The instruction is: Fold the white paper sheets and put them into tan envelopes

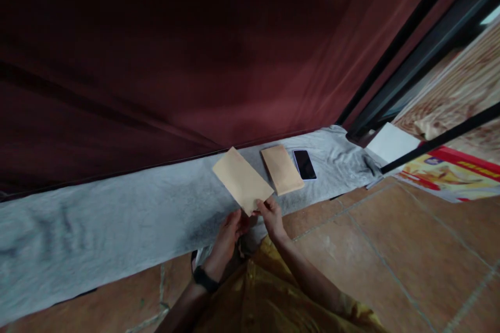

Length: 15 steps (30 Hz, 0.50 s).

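Observation:
My right hand (270, 217) pinches the lower corner of a flat tan paper envelope (242, 179), thumb on top. The envelope is tilted, its far end reaching over the grey cloth. My left hand (229, 231), with a dark watch on the wrist, is beside the envelope's near corner. Its fingers are loosely curved and apart, and they do not appear to grip the paper. A second tan envelope (282, 169) lies on the cloth to the right. Next to that one rests a phone (305, 165) with a dark screen and a pale edge.
A long narrow surface covered in grey cloth (97, 218) runs across in front of me, against a dark red fabric wall (219, 62). At right stand dark metal bars (441, 140), a white sheet (392, 143) and a red-and-yellow printed panel (449, 174). Brown floor tiles (390, 250) lie below.

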Each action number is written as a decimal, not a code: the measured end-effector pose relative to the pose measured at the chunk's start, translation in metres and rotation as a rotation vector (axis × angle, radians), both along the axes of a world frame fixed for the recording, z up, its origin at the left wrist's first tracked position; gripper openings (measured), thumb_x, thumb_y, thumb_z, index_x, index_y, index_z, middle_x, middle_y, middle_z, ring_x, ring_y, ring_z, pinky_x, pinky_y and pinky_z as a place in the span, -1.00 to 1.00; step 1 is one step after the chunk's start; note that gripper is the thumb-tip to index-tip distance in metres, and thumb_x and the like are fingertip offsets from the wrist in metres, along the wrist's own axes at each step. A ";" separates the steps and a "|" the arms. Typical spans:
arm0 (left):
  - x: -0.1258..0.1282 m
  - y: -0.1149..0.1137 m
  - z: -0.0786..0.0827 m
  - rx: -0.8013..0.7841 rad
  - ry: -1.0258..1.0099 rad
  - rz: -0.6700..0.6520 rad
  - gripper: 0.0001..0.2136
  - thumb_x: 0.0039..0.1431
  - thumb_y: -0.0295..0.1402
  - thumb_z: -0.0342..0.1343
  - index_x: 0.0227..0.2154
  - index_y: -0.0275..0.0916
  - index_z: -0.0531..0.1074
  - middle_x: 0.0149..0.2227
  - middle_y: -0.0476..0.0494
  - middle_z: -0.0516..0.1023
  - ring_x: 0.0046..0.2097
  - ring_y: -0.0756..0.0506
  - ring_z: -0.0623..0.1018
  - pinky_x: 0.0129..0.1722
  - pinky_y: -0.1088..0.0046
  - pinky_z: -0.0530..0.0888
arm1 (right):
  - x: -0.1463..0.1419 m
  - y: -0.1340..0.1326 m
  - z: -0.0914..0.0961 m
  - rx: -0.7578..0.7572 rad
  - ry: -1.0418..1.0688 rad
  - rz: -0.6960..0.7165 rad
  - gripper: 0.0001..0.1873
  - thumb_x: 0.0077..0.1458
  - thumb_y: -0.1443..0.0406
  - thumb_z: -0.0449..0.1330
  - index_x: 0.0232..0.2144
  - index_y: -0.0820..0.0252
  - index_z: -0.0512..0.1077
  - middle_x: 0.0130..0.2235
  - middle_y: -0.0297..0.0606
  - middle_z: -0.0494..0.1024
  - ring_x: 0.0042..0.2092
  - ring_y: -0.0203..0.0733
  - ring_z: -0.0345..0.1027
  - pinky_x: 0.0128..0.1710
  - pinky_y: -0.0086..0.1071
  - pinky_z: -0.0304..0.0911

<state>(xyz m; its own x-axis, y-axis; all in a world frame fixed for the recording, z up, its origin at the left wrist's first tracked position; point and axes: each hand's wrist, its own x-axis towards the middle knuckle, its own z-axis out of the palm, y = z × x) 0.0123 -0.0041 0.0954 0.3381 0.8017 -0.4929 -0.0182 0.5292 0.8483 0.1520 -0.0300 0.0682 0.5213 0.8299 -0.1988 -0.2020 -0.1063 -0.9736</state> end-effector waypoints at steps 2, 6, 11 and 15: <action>0.003 -0.001 -0.001 -0.083 -0.082 0.014 -0.50 -0.02 0.03 0.33 -0.17 -0.28 0.53 -0.19 -0.24 0.66 -0.22 -0.13 0.63 -0.23 0.36 0.53 | -0.010 0.000 -0.006 -0.024 0.161 -0.002 -0.54 0.01 -0.07 0.26 -0.24 0.17 0.44 -0.33 -0.25 0.59 -0.40 -0.16 0.49 -0.42 -0.28 0.51; 0.007 0.000 -0.004 -0.115 -0.109 0.079 -0.58 -0.16 -0.11 0.42 -0.27 -0.26 0.54 -0.32 -0.12 0.65 -0.34 -0.05 0.60 -0.28 0.43 0.49 | -0.025 -0.005 -0.019 -0.104 0.286 -0.024 -0.55 -0.09 -0.04 0.30 -0.27 0.12 0.39 -0.36 -0.26 0.58 -0.42 -0.14 0.50 -0.44 -0.27 0.50; -0.002 0.004 -0.019 -0.126 0.027 0.093 -0.62 -0.22 -0.16 0.42 -0.35 -0.27 0.53 -0.38 -0.08 0.62 -0.40 -0.03 0.56 -0.38 0.48 0.43 | -0.017 -0.010 -0.030 -0.151 0.386 -0.102 -0.60 -0.18 0.00 0.34 -0.41 0.08 0.31 -0.51 -0.43 0.46 -0.50 -0.25 0.42 -0.44 -0.35 0.46; -0.011 0.006 -0.031 -0.098 0.059 0.080 -0.61 -0.22 -0.17 0.38 -0.32 -0.27 0.52 -0.37 -0.07 0.61 -0.38 -0.04 0.55 -0.36 0.46 0.42 | -0.004 -0.011 -0.034 -0.177 0.446 -0.137 -0.57 -0.27 0.02 0.39 -0.43 0.10 0.34 -0.54 -0.43 0.48 -0.49 -0.23 0.44 -0.44 -0.37 0.46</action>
<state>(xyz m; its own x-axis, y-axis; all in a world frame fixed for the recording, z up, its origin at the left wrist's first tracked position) 0.0016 0.0017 0.0649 0.2428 0.7718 -0.5877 -0.0155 0.6088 0.7931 0.1482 -0.0415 0.0346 0.4554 0.6931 -0.5588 -0.6183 -0.2054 -0.7586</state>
